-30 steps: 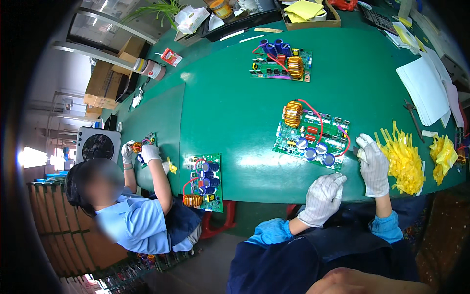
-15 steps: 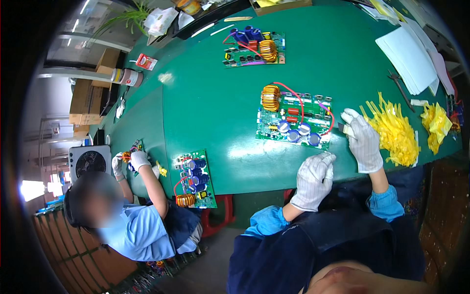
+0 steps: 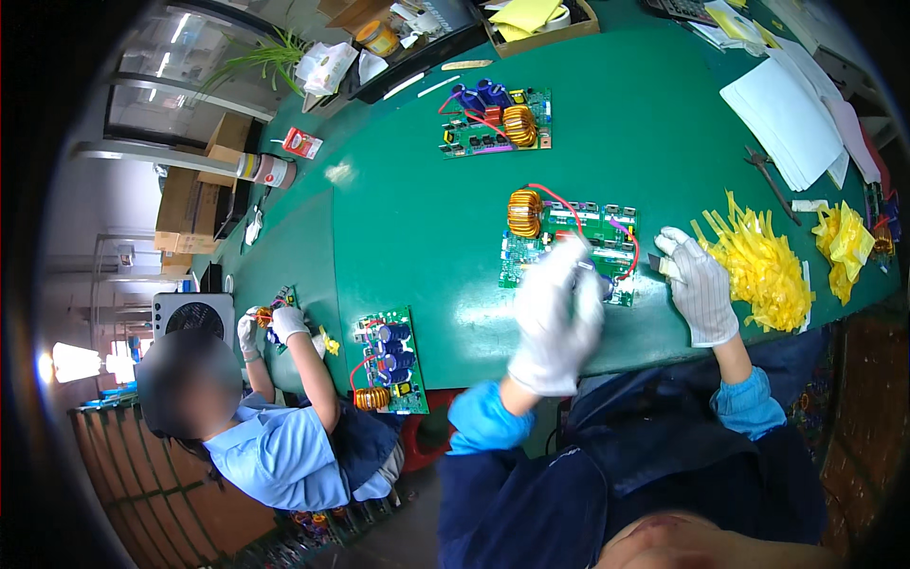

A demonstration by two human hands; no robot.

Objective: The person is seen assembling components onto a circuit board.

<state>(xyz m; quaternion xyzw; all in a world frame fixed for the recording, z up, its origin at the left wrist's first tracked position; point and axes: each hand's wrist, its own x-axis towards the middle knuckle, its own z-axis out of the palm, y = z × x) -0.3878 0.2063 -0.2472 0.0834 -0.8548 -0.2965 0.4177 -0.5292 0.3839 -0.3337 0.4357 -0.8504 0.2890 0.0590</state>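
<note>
A green circuit board [image 3: 519, 250] lies on the table in front of me, with a copper-wound coil [image 3: 524, 213] at its far left corner and red wires looping over it. My left hand [image 3: 555, 322], in a white glove, is over the board's near edge and covers most of its round capacitors. Motion smears its fingers, so its grip cannot be made out. To the right of the board, my gloved right hand [image 3: 700, 292] is closed, pinching a small dark flat piece [image 3: 656, 264] that points toward the board.
Yellow strips [image 3: 754, 266] are heaped right of my right hand, with pliers [image 3: 773, 178] and white paper sheets [image 3: 787, 119] beyond. Another board [image 3: 498, 123] lies farther back, and one [image 3: 393, 360] at the left edge. A co-worker [image 3: 275, 446] handles a board at far left.
My left hand has moved left and forward, from the table's near edge onto the board. My right hand keeps its place beside the board, still pinching the dark piece.
</note>
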